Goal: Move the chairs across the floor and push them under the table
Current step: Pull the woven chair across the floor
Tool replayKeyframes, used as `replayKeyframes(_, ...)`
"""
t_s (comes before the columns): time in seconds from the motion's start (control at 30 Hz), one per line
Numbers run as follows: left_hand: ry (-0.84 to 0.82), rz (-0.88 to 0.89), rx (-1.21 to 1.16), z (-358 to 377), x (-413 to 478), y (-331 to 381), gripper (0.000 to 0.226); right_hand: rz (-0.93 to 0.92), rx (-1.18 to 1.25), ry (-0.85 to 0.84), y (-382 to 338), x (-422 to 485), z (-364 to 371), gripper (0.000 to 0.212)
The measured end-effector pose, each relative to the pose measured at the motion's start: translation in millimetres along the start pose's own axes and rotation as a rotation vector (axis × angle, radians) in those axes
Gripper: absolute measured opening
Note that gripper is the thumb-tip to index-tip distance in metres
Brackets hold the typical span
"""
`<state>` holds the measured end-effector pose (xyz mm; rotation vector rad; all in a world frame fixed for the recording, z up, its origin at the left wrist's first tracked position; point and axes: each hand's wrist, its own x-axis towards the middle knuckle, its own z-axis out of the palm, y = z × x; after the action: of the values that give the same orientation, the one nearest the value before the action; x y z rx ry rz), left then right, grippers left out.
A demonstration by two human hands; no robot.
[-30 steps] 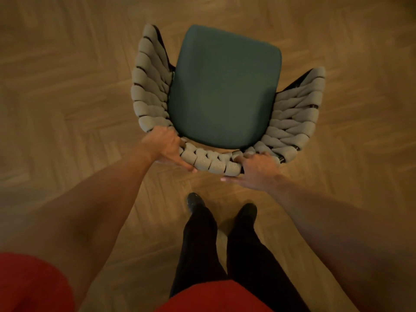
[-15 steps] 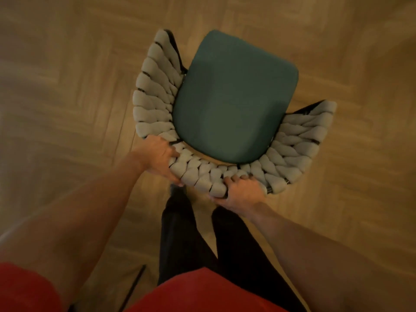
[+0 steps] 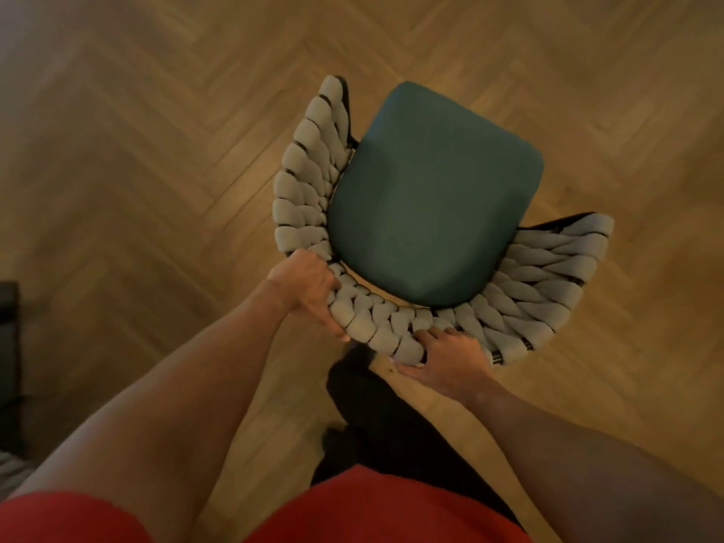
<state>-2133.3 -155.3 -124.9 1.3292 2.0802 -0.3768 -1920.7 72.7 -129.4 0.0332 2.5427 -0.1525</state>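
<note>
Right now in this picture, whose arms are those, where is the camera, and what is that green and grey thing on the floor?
There is no machine here. A person wears the camera on their head, so you look down just as they do. The two arms are theirs. The left hand and the right hand both grip the grey woven backrest of a chair with a green seat. Under it is a wooden floor laid in a zigzag pattern. Nearer the bottom you see the person's black trousers and red top.
</note>
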Motion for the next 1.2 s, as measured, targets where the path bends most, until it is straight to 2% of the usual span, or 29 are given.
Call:
replayKeyframes(0.2,0.026,-0.113,-0.056,10,-12,51,0.125,-0.111,-0.101,-0.050,37,-11,11,0.091)
replayKeyframes(0.33,0.043,-0.209,-0.103,14,-19,83,0.125,-0.187,-0.152,0.055,57,-20,18,0.089)
replayKeyframes(0.47,0.059,-0.286,-0.129,23,-23,129,0.125,-0.284,-0.171,0.083,88,-28,20,0.094)
replayKeyframes(0.7,0.170,-0.500,-0.237,42,-13,221,0.123,-0.577,-0.342,0.144,161,-10,8,0.083)
replayKeyframes(0.8,0.200,-0.547,-0.271,37,-9,234,0.120,-0.645,-0.400,0.175,175,-4,6,0.085)
replayKeyframes(1.07,0.210,-0.632,-0.279,27,-8,247,0.125,-0.717,-0.349,0.269,184,-1,12,0.083)
replayKeyframes(1.2,0.214,-0.729,-0.317,20,10,271,0.122,-0.827,-0.360,0.289,210,14,-5,0.074)
